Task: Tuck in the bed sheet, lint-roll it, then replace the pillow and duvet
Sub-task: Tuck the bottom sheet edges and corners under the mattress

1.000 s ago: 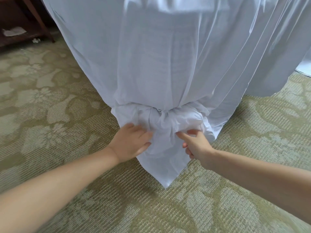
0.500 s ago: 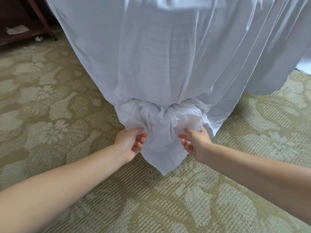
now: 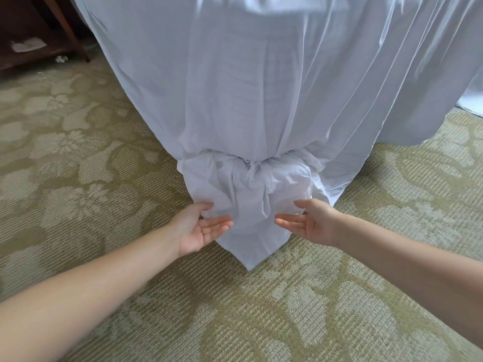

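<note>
The white bed sheet (image 3: 251, 95) hangs over the bed's corner down to the floor. Low down it is tied into a bulky knot (image 3: 251, 173), and a pointed tail (image 3: 251, 246) of cloth drops from the knot onto the carpet. My left hand (image 3: 198, 226) is at the knot's lower left, palm up, fingers straight, its thumb touching the cloth. My right hand (image 3: 311, 220) mirrors it at the lower right, palm up with straight fingers, close under the bundle. Neither hand holds the cloth. No pillow, duvet or lint roller is in view.
Green floral carpet (image 3: 91, 165) covers the floor around the bed corner. A dark wooden piece of furniture (image 3: 39, 30) stands at the upper left, with a crumpled scrap on its shelf and another on the floor beside its leg.
Both hands have let go of the knotted bundle and turned palm up beneath it, their fingers uncurling. The view has drifted slightly.
</note>
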### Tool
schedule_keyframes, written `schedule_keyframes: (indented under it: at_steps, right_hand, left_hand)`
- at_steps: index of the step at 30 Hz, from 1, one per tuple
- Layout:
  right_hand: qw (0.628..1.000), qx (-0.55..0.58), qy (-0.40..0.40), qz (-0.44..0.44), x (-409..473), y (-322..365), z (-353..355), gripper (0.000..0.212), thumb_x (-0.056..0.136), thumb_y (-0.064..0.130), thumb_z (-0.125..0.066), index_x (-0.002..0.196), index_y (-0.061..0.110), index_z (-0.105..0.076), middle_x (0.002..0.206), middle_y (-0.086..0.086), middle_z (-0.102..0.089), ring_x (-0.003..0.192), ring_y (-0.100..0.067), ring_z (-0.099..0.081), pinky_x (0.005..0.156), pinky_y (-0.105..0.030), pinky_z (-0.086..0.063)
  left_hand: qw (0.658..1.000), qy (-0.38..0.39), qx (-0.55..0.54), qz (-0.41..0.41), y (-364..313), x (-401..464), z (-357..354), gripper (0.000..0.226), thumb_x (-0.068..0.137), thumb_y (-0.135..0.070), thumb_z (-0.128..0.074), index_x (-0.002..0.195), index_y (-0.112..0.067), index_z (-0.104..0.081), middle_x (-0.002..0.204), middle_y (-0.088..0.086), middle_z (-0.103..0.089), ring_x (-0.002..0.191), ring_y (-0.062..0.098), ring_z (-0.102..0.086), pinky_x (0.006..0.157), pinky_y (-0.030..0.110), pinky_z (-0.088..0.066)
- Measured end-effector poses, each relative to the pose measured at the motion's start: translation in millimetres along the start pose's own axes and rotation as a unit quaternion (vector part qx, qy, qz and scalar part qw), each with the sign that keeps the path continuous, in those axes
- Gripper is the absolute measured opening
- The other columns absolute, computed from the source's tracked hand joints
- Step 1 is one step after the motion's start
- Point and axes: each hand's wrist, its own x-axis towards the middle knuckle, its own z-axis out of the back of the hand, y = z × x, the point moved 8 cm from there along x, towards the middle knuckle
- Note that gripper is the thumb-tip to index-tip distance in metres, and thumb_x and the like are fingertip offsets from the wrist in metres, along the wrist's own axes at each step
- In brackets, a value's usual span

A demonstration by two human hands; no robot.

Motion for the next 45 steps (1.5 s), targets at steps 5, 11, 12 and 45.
schedule_keyframes:
  at_steps: [5,11,12,45]
  right_hand:
    - [0.998,-0.026,-0.027,0.044,4,10,19,0.051,0.097,0.036,-0.050,0.141,0.014,-0.034,0.119,-0.025,-0.057,0.100,-0.034,-0.062,0.086,-0.047,-0.052]
    - [0.987,0.022,-0.085,0.132,7,21,36,0.033,0.093,0.007,-0.056,0.125,0.007,-0.055,0.115,-0.012,-0.064,0.096,-0.023,-0.065,0.074,-0.033,-0.059]
    - [0.985,0.033,-0.100,0.139,7,22,38,0.034,0.090,0.000,-0.056,0.124,0.003,-0.055,0.115,-0.012,-0.063,0.095,-0.022,-0.064,0.070,-0.030,-0.059]
    - [0.307,-0.664,-0.067,0.678,-57,56,-68,0.055,0.085,0.025,-0.051,0.134,-0.001,-0.049,0.131,-0.014,-0.056,0.123,-0.025,-0.050,0.110,-0.035,-0.030]
  left_hand:
    - [0.999,-0.013,0.026,-0.024,-7,5,12,0.025,0.085,-0.008,-0.066,0.107,-0.003,-0.057,0.108,0.031,-0.061,0.101,0.037,-0.063,0.089,0.043,-0.052]
    - [0.993,-0.073,-0.028,-0.084,-17,8,36,0.031,0.080,0.005,-0.068,0.107,-0.001,-0.055,0.113,0.023,-0.061,0.100,0.032,-0.062,0.087,0.043,-0.052]
    - [0.992,-0.080,-0.045,-0.092,-19,8,38,0.034,0.080,0.012,-0.064,0.110,0.001,-0.054,0.116,0.022,-0.060,0.098,0.031,-0.062,0.082,0.040,-0.053]
    - [0.122,-0.002,0.662,-0.739,-47,-35,-89,0.056,0.086,-0.033,-0.062,0.133,-0.009,-0.043,0.118,0.021,-0.064,0.110,0.038,-0.061,0.109,0.042,-0.033]
